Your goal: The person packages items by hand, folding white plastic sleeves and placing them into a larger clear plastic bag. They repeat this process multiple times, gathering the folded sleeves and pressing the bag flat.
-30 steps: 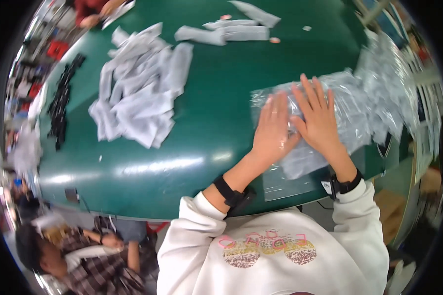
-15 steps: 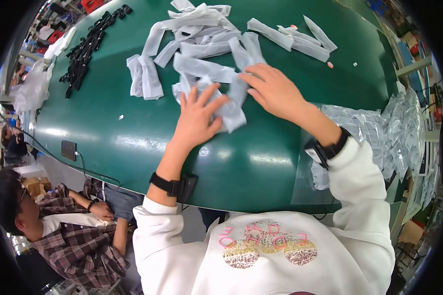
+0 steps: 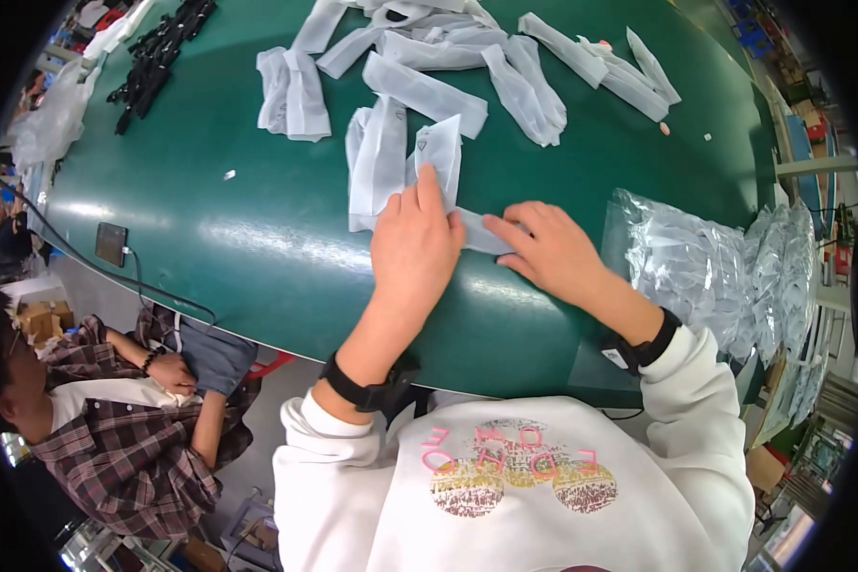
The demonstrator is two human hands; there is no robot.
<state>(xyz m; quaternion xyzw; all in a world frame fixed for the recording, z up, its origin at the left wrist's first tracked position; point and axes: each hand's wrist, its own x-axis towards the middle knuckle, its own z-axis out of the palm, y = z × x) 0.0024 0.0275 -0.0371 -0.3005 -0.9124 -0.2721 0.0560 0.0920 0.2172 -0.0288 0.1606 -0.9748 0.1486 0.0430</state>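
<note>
My left hand (image 3: 415,246) is over a cluster of frosted plastic bags, its index finger stretched onto an upright-lying bag (image 3: 439,143) and the other fingers curled. Between my two hands lies a narrow frosted plastic bag (image 3: 479,233); its left end passes by my left thumb. My right hand (image 3: 551,246) has thumb and fingers closed at its right end. Just left of these is a wider frosted bag (image 3: 378,162) flat on the green table (image 3: 286,229). Whatever lies under my left palm is hidden.
More frosted bags (image 3: 439,48) are heaped at the far middle, with a few (image 3: 601,71) farther right. Black cables (image 3: 157,62) are bunched at far left. Clear packages (image 3: 691,262) lie at right. A phone (image 3: 112,244) sits near the left edge, beside a seated person (image 3: 124,419).
Both hands have come nearer to me, and the right one has lowered to the narrow bag now stretched between them. The view has shifted, so the heap appears farther up.
</note>
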